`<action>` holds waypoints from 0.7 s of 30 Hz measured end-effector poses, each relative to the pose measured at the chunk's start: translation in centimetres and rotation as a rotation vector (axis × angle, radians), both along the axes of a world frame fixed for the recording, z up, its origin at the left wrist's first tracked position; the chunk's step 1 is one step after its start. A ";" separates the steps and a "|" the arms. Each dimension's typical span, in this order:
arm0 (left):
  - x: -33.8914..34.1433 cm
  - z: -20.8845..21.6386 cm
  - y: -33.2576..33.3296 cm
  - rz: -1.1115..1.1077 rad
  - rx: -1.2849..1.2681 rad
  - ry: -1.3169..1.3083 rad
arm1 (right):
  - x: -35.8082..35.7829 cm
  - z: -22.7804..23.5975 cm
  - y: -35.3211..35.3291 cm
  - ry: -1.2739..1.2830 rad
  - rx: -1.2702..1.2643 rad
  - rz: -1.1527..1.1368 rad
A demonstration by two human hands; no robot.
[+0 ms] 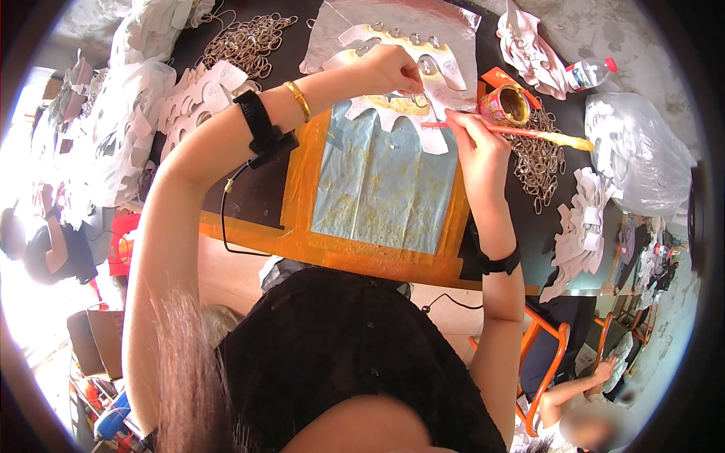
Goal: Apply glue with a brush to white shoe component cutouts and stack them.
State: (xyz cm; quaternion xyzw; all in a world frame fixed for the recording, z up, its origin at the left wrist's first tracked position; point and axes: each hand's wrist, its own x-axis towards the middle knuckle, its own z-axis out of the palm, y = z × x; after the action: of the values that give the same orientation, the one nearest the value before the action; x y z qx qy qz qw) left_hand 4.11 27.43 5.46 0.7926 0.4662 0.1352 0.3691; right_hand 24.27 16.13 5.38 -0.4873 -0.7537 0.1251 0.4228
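Observation:
My left hand (pixel 393 69) reaches across the table and presses its fingertips on a white cut-out piece (pixel 404 106) smeared with yellow glue, where a metal ring lies. My right hand (pixel 474 136) grips an orange-handled brush (pixel 529 134), its yellow bristle end pointing right and its other end touching the white piece. Under the piece lies a pale blue glue-stained sheet (pixel 381 189) bordered with orange tape. A small open glue tin (pixel 507 104) stands just right of the brush hand.
Piles of metal rings (pixel 245 41) (pixel 538 162), stacks of white cut-outs (pixel 198 98) (pixel 581 226), a silver foil sheet (pixel 434 23), a plastic bottle (pixel 590 73) and a clear bag (pixel 638 151) crowd the black table (pixel 249 192). Other people sit at left (pixel 53 249) and lower right (pixel 581 400).

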 end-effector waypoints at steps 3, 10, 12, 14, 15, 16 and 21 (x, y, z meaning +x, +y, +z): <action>-0.1 -1.8 1.1 -0.036 -0.116 -0.098 | -0.1 0.0 0.1 0.001 0.007 0.002; 0.4 -2.0 1.4 -0.073 -0.005 -0.019 | 0.0 0.0 0.0 0.002 0.007 -0.006; 0.4 -2.1 1.4 -0.060 0.001 -0.022 | 0.0 0.0 -0.1 -0.003 0.003 -0.006; 0.4 -2.5 1.4 -0.049 0.034 -0.024 | 0.0 0.0 -0.1 -0.008 0.001 -0.004; 0.5 -2.5 1.5 -0.050 0.034 -0.025 | 0.0 -0.1 0.0 -0.005 0.002 -0.001; 0.7 -2.4 1.6 -0.068 0.067 -0.011 | 0.0 -0.1 0.0 -0.003 0.004 0.001; 1.1 -3.0 1.9 -0.127 0.196 -0.017 | 0.0 -0.1 0.0 -0.007 0.032 0.011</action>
State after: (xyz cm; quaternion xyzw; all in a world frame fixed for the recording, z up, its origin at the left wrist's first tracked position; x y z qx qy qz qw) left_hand 5.19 29.31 2.50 0.8517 0.3963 0.1632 0.3015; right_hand 24.25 16.13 5.27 -0.4766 -0.7599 0.1136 0.4273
